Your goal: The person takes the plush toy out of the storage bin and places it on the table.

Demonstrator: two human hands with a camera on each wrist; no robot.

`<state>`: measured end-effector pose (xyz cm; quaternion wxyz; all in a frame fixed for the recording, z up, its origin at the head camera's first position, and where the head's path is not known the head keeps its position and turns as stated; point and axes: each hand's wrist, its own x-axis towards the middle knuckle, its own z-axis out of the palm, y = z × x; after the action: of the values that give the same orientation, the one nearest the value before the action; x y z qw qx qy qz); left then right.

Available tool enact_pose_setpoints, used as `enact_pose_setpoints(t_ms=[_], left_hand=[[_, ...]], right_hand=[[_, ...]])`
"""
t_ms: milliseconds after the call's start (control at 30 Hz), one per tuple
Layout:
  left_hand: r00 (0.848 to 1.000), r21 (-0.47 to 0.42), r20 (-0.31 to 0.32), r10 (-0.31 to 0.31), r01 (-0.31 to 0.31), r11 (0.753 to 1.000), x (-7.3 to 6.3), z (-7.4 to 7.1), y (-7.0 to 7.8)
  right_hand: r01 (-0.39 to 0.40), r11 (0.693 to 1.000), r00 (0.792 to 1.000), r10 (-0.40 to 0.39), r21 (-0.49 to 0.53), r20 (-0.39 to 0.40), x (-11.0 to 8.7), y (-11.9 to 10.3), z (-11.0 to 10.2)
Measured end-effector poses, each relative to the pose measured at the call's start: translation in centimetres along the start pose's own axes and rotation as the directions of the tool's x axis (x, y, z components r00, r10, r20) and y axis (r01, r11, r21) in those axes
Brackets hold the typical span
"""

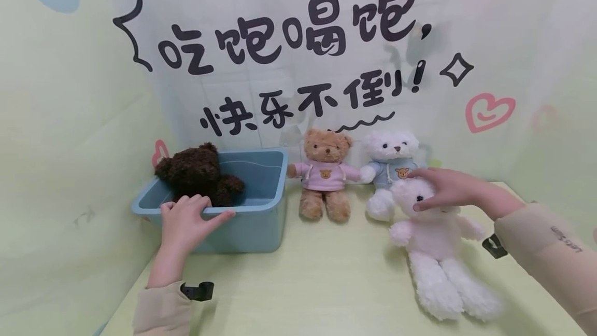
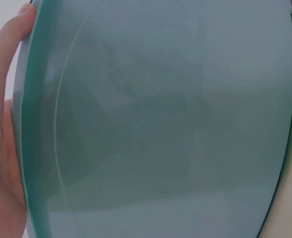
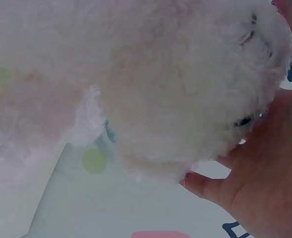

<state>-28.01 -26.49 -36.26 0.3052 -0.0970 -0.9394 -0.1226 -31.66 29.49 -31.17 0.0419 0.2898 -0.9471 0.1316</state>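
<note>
My left hand [image 1: 188,222] grips the near rim of a blue plastic bin [image 1: 242,229], fingers over the edge and thumb along the rim. In the left wrist view the bin's smooth wall [image 2: 175,119] fills most of the picture. A dark brown teddy bear [image 1: 191,172] lies inside the bin, partly hidden by its wall. On the right, my right hand [image 1: 452,188] holds a white plush bear [image 1: 431,237] by the head, its legs hanging toward the table front. Fluffy fur [image 3: 150,99] covers much of the right wrist view, beside the curved fingers.
A light brown teddy bear [image 1: 325,175] in a pink hoodie sits against the back wall, right of the bin. Next to it sits a white teddy bear [image 1: 389,170] in a blue hoodie, partly behind the held bear. The pale table [image 1: 326,284] meets printed walls.
</note>
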Motion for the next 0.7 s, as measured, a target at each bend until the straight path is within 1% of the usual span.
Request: enact_pose_setpoints(t_ms=[200, 333, 433, 567, 700], left_hand=[[1.000, 0.002, 0.013, -0.008, 0.008, 1.000, -0.3, 0.2, 0.1], [1.000, -0.003, 0.010, -0.008, 0.008, 1.000, -0.4, 0.2, 0.2], [1.000, -0.006, 0.007, -0.007, 0.007, 1.000, -0.3, 0.1, 0.2], [1.000, -0.007, 0.008, -0.006, 0.006, 1.000, -0.1, 0.1, 0.2], [1.000, 0.007, 0.014, -0.012, 0.012, 1.000, 0.0, 0.0, 0.1]], right_hand=[[-0.008, 1.000, 1.000, 0.008, -0.009, -0.009, 0.4, 0.0, 0.1], [-0.026, 0.999, 1.000, 0.026, -0.029, -0.001, 0.7, -0.1, -0.3], [-0.049, 0.998, 0.999, 0.050, -0.040, 0.005, 1.0, -0.4, -1.3], [-0.082, 0.995, 0.997, 0.082, -0.055, -0.001, 1.7, -1.1, -3.2], [-0.083, 0.995, 0.996, 0.082, -0.058, -0.019, 3.1, -2.2, -5.0]])
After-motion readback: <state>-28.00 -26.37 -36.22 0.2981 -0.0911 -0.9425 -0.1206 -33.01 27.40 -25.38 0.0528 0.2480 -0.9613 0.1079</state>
